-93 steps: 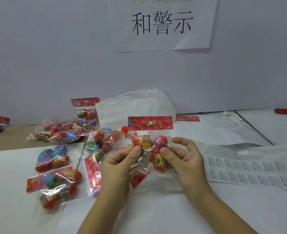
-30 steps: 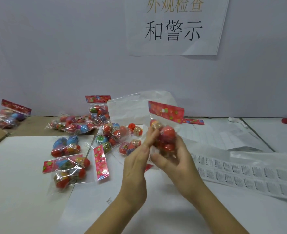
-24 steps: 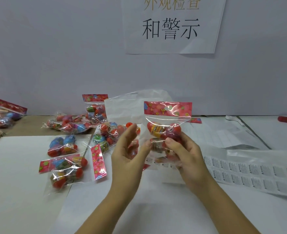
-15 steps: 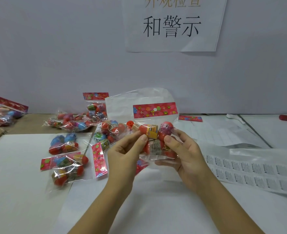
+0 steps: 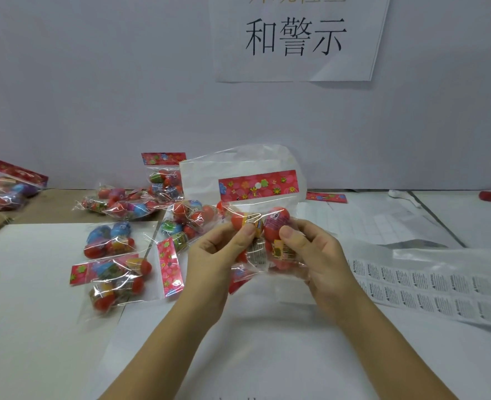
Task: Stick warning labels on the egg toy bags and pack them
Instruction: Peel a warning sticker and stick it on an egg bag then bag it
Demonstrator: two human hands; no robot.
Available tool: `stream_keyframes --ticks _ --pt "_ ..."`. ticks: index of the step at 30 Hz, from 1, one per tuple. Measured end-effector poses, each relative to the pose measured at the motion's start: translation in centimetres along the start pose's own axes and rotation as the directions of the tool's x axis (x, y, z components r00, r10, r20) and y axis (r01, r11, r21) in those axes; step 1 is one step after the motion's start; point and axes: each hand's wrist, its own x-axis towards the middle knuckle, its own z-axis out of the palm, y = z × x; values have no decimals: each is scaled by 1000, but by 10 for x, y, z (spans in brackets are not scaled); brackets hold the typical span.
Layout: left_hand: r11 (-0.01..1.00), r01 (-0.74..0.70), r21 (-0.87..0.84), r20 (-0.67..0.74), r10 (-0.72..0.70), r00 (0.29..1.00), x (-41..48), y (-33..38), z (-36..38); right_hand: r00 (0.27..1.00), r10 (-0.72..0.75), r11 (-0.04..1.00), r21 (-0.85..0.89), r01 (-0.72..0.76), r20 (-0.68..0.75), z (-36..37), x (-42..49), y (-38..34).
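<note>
Light's bright, even and diffuse, apparently overhead, slightly cool on the wall (image 5: 94,82); you get only a faint soft shadow on the table (image 5: 267,336). Film of the egg toy bag (image 5: 267,222) throws small white glints, and the frame's a bit soft, so print on the label sheet (image 5: 429,287) doesn't resolve. Wide-angle bend shows at the side edges.

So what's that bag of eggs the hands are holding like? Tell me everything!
The egg toy bag is clear, crinkly plastic that catches the light, and it is held upright in the air. A red flowery card strip with a small round hole runs across its top. Inside are mostly red toy eggs with printed bands. The left hand and the right hand pinch it from either side, thumbs on the front.
</note>
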Motion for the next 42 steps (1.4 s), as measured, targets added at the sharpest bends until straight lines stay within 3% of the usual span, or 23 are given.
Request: stream_keyframes --ticks 4,7,11,16,22,28,34,39,42 --pt "1000 -10 -20 -25 9 1000 2 -1 -2 999 27 999 -40 -26 20 -1 0 -1" --pt "999 20 -34 -17 -20 1000 5 -1 -4 999 14 998 -60 -16 -41 -2 2 2" --pt "992 76 -102 32 -73 997 6 -5 -4 996 -1 1000 13 2 -94 -3 3 4" --pt "999 -10 -33 55 12 998 6 -12 -4 994 15 996 84 -6 -107 -4 4 3" --pt "991 4 -131 7 -3 1000 9 -11 -8 996 33 982 186 -17 -83 -5 6 3" --pt "986 20 -168 -46 -28 999 11 -6 -9 997 56 995 90 -51 -48 -8 5 2" --pt "999 -16 -50 -59 13 998 11 0 -9 997 -22 991 -135 11 -79 -12 4 -7" --pt "1000 0 -21 -39 -1 999 13 1 -13 996 -49 988 -152 38 -69 -13 2 -12" --pt "999 0 -33 -49 -2 999 11 1 -11 991 -92 993 -77 84 -97 -10 1 -11"
